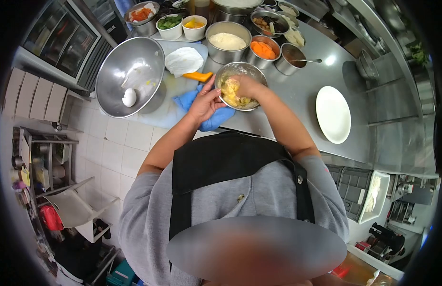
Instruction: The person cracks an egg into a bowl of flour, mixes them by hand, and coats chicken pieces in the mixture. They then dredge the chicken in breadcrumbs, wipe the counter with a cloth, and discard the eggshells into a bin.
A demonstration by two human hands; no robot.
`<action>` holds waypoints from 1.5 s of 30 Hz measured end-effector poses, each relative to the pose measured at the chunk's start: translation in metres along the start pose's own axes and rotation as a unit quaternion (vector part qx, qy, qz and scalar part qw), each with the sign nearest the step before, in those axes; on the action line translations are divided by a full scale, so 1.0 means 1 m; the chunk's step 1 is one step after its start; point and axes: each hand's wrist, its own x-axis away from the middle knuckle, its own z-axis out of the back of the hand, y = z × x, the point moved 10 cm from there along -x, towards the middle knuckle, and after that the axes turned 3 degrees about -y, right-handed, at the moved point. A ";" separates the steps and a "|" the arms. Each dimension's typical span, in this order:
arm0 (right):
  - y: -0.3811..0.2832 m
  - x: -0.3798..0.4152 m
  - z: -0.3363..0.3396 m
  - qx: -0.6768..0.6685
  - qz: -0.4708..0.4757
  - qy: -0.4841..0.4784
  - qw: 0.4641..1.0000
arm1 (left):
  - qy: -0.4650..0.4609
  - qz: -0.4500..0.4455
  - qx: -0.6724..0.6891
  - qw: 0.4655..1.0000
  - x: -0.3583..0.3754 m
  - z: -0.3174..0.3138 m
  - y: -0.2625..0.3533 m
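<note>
My left hand (pixel 206 104) grips the near left rim of a small metal bowl (pixel 259 75), thumb at the edge. Inside the bowl is a wet, lumpy yellow mixture (pixel 232 94) that looks like coated pieces of food. My right hand (pixel 245 87) reaches down into the bowl, its fingers curled in the mixture and partly hidden by it. A blue cloth (pixel 216 119) lies under and beside the bowl, below my left hand. Just left of the bowl is the yellow handle (pixel 198 76) of what seems a knife, its blade hidden by white paper (pixel 184 61).
A large metal bowl (pixel 106 71) with eggshell (pixel 129 97) in it tilts at the left. Behind stand a pot of pale crumbs (pixel 228 41), a tin of carrots (pixel 263 49) and a tin with a spoon (pixel 291 59). A white oval plate (pixel 333 114) lies right.
</note>
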 end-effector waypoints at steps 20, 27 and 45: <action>-0.051 0.054 0.094 -0.136 0.077 0.141 0.978 | 0.031 -0.006 -0.014 0.999 0.002 -0.002 0.001; -0.019 0.028 0.015 0.089 0.042 0.057 0.993 | 0.036 0.000 -0.011 0.999 0.002 0.003 -0.001; -0.038 0.069 0.129 -0.147 0.039 0.118 0.981 | 0.036 0.010 -0.006 0.999 0.000 0.002 -0.002</action>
